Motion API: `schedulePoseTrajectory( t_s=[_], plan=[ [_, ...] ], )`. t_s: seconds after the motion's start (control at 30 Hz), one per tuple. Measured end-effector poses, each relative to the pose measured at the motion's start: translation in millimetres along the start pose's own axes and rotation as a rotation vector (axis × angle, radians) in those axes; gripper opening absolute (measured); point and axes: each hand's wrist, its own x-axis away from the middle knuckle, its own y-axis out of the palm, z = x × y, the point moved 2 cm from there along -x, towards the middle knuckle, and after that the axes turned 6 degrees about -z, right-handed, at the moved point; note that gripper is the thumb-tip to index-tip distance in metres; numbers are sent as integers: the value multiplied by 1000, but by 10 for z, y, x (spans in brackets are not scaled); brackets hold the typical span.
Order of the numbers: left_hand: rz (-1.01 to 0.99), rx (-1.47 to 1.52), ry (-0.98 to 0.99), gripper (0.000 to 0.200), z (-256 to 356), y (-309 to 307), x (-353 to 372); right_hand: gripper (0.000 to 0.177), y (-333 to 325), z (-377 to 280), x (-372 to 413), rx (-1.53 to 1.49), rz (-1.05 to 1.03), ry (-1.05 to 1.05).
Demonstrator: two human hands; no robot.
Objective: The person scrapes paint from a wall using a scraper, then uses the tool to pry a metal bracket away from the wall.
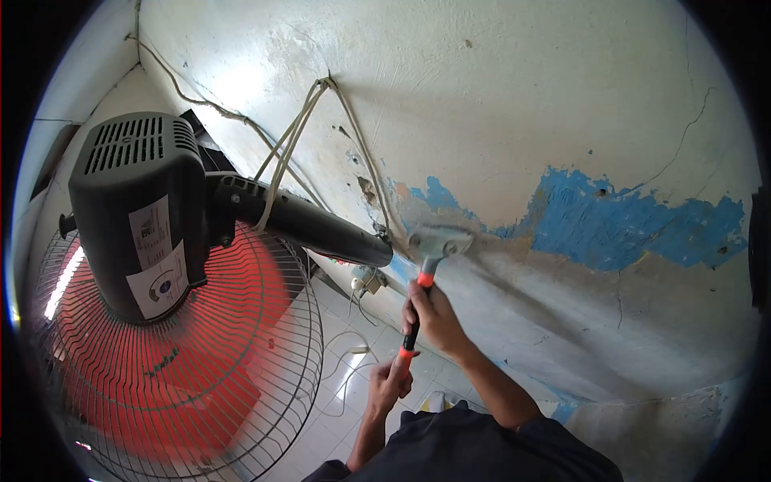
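Note:
Both hands are closed on a long-handled scraper [429, 263] with a grey metal head and a black and red handle. My right hand [435, 318] wraps the upper handle, just under the red collar. Lower down, my left hand [390, 381] grips the red end of the handle. The scraper's head lies against the wall [498, 120], at the left end of the peeled area. Blue paint [598, 221] shows there where the white coat is gone. The blade's edge is hard to make out.
A large black fan [136, 217] with a wire guard and red blades stands close on the left. Its pole [321, 229] reaches towards the wall near the scraper. Cords [301, 120] hang from a nail. An outlet [369, 279] and loose cable lie below, above white floor tiles [337, 426].

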Motion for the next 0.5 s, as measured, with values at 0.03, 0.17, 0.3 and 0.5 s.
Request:
schedulePoseTrajectory(
  t_s=[0.03,0.17,0.3,0.5],
  plan=[
    [9,5,-4,47,-5,-22,5,33,4,103,-10,-6,-2,17],
    [36,-4,29,47,155,-40,-56,32,73,-193,-128,-2,-26,-8],
    [41,-32,37,48,223,-149,-116,33,121,-198,-172,-48,-61,-75],
    [26,11,46,50,82,-90,-88,33,90,-116,-154,-30,-40,-66]
  ],
)
